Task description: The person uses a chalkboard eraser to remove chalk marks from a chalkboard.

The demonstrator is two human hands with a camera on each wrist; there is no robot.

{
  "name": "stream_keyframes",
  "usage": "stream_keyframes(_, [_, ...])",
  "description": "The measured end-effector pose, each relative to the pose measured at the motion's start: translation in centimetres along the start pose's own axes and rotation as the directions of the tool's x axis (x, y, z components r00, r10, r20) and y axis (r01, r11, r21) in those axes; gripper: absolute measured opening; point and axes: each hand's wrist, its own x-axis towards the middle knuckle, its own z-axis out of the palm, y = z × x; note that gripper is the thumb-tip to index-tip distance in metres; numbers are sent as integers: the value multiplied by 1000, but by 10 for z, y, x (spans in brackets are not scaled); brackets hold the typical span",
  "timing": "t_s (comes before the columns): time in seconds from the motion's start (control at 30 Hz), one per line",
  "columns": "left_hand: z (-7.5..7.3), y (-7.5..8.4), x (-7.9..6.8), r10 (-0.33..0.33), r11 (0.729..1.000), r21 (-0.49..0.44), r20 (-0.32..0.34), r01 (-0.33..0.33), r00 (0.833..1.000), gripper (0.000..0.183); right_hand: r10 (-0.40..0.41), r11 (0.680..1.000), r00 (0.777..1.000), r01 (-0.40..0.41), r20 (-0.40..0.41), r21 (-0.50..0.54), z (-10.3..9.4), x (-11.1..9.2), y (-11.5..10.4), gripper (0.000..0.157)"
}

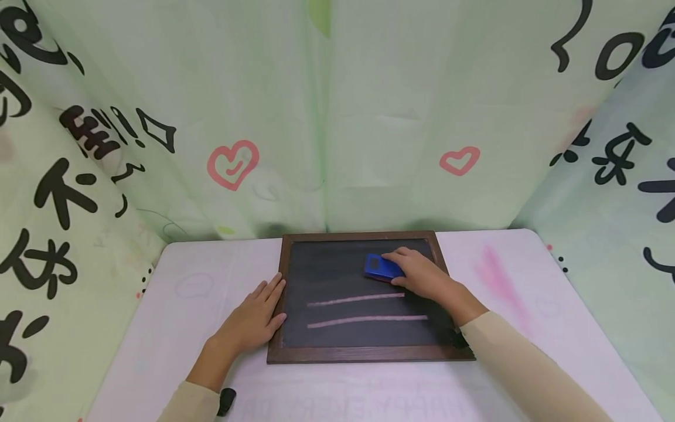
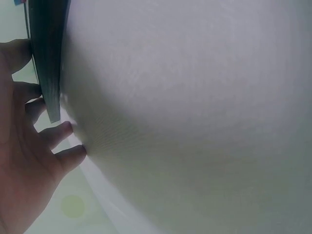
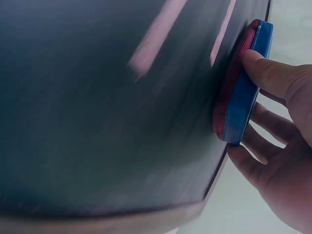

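Holding blue eraser (image 1: pixel 381 267) in right hand (image 1: pixel 422 275) at far right of blackboard (image 1: pixel 337 258); resting straight-fingered left hand (image 1: pixel 253 322) against left side of frame (image 1: pixel 369 354); probably best pressing flat and evenly.

Looks like a small curtained-off booth; can't tell if it sits in a home, office or lab. Pale green curtain (image 1: pixel 379 117) covers back and both sides, printed with black characters (image 1: pixel 59 199) and red hearts (image 1: pixel 233 167), hanging close around a single pale worktop (image 1: pixel 548 316).
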Motion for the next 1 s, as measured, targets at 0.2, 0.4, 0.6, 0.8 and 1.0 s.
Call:
stream_keyframes(0.2, [-2, 0, 0, -6, 1000, 2, 6, 6, 1000, 72, -6, 1000, 998, 8, 56, -27, 3, 24, -22, 63])
stream_keyframes(0.4, [-3, 0, 0, -11, 1000, 3, 12, 11, 1000, 72, -53, 996, 996, 57, 70, -61, 11, 47, -44, 65])
stream_keyframes(0.6, [0, 1, -1, -2, 1000, -3, 29, 2, 1000, 72, -75, 994, 991, 84, 109, -75, 19, 61, -66, 65])
stream_keyframes(0.8, [1, -1, 1, 1, 1000, 9, 8, -1, 1000, 72, -105, 989, 989, 115, 106, -90, 21, 73, -87, 64])
stream_keyframes(1.0, [-1, -2, 2, -8, 1000, 2, 23, 8, 1000, 73, -139, 983, 983, 152, 123, -99, 25, 81, -104, 64])
